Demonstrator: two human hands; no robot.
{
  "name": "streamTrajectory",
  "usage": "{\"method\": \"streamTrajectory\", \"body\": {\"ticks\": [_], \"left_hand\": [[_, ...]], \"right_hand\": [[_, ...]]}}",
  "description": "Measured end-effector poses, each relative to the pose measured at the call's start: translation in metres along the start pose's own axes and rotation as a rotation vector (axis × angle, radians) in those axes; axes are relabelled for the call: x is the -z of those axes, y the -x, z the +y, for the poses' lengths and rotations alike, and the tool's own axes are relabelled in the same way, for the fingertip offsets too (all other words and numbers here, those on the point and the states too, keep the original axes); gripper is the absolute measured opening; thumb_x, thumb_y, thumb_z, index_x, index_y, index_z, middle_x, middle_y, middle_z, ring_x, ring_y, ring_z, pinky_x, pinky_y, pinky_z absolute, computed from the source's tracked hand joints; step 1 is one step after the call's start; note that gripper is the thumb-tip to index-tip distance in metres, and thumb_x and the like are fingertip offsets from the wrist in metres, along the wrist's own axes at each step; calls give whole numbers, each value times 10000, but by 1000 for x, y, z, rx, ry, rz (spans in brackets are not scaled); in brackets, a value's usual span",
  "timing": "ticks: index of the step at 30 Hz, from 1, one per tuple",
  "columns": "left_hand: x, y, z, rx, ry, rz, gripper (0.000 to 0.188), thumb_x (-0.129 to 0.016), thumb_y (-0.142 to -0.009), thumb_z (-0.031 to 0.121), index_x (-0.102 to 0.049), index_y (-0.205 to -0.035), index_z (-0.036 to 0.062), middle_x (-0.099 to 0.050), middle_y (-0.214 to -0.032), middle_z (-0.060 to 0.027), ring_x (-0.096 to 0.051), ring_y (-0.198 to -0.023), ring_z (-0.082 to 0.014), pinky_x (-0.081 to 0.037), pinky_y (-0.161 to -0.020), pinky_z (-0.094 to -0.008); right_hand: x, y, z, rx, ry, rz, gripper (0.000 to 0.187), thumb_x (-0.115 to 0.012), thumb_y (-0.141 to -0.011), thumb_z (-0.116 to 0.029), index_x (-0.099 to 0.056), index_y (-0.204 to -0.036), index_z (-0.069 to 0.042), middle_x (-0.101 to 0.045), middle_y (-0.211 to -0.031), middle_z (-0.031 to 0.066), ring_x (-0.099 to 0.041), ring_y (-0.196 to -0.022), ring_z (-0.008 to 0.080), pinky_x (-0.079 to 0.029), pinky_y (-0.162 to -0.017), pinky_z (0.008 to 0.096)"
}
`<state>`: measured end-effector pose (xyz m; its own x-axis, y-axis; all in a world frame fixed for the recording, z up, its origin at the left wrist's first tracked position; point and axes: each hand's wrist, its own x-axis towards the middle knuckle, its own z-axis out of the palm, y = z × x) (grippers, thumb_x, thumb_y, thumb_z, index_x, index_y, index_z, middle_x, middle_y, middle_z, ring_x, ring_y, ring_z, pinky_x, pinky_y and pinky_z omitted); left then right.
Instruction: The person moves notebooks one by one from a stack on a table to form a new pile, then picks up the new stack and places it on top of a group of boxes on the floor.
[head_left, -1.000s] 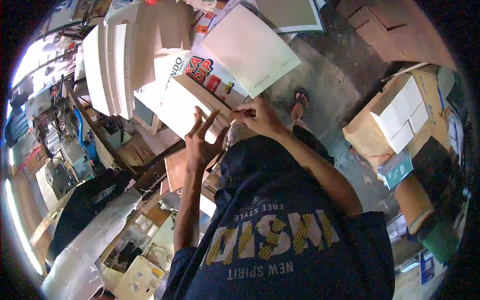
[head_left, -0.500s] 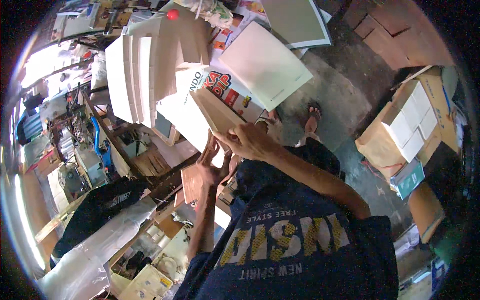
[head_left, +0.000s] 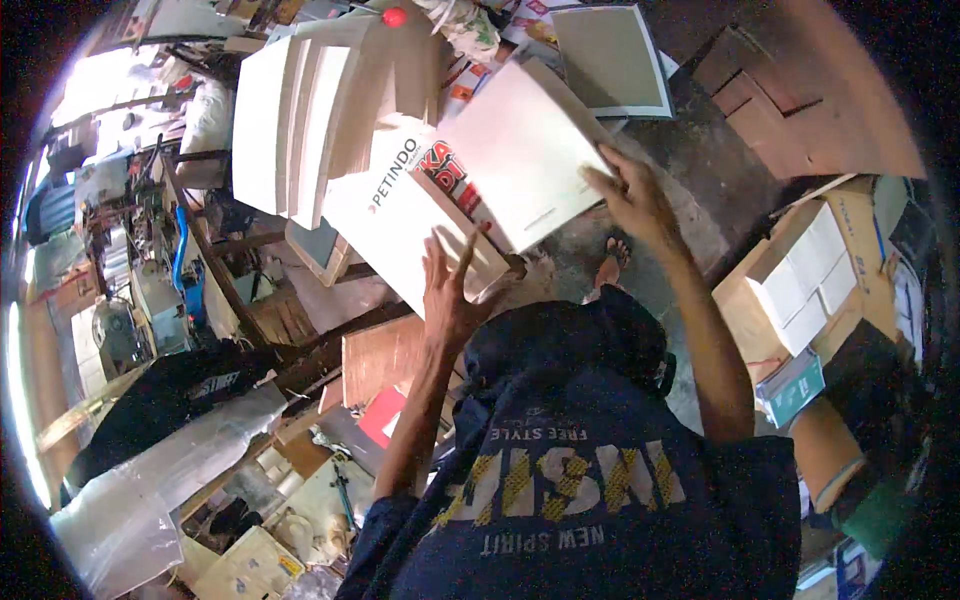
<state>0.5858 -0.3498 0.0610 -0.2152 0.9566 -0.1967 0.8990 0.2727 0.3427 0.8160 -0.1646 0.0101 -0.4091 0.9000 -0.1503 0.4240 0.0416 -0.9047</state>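
Note:
My left hand (head_left: 450, 292) lies with spread fingers flat against a white board with a brown cardboard edge (head_left: 400, 225), holding it up in front of me. Higher and to the right, my right hand (head_left: 632, 195) grips the right edge of a large white sheet (head_left: 520, 150). That sheet lies tilted over printed red and white boards (head_left: 445, 160). Both arms come up from my dark printed shirt (head_left: 580, 480).
A stack of upright white boards (head_left: 290, 120) stands at the upper left. A grey framed panel (head_left: 610, 60) and flat brown cardboard (head_left: 800, 100) lie on the floor. An open box of white blocks (head_left: 800, 270) sits right. A sandalled foot (head_left: 610, 268), a clear plastic bag (head_left: 150, 490).
My right hand has left the white board and reached up and right to the large white sheet's edge. My left hand stays flat against the board.

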Motion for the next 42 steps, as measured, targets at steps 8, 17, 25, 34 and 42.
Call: {"method": "streamTrajectory", "body": {"ticks": [8,17,25,34,42], "left_hand": [[11,11,-40,-170,251,108,567,-809,-686,148,-600,-1211,105,-400,-1371,-296,-431,-1261,-375,-460,-971,-433],[9,18,-33,-195,504,37,979,-837,-668,161,-255,-1431,-34,-391,-1414,-220,-437,-1278,-279,-418,-1027,-382],[-18,19,-31,-147,63,221,1352,-883,-517,444,-23,-1490,66,24,-1509,-306,-28,-1407,-449,-154,-1117,-570],[-10,-2,-14,-116,5,12,642,-770,-739,323,-515,-1320,229,-295,-1421,-330,-342,-1269,-511,-479,-923,-485],[12,-4,-35,-156,187,28,556,-810,-698,214,-598,-1179,35,-480,-1272,-336,-423,-1267,-388,-432,-977,-438]], "right_hand": [[-26,42,-57,228,95,140,246,-624,-866,-173,-625,-1065,-28,-662,-937,185,-664,-858,311,-527,-675,362],[-159,58,-60,54,-339,-247,454,-555,-902,-451,-551,-1049,-21,-650,-788,162,-653,-780,315,-513,-677,419],[-43,53,-55,-134,-410,-157,518,-603,-917,-213,-440,-1279,119,-596,-1130,273,-680,-753,211,-550,-582,318],[21,31,-36,162,483,463,332,-630,-853,-191,-607,-1111,17,-640,-870,223,-650,-760,342,-518,-705,395],[-105,79,-9,123,-84,-358,149,-604,-854,-91,-662,-976,-29,-646,-863,196,-664,-766,287,-531,-709,359]]}}
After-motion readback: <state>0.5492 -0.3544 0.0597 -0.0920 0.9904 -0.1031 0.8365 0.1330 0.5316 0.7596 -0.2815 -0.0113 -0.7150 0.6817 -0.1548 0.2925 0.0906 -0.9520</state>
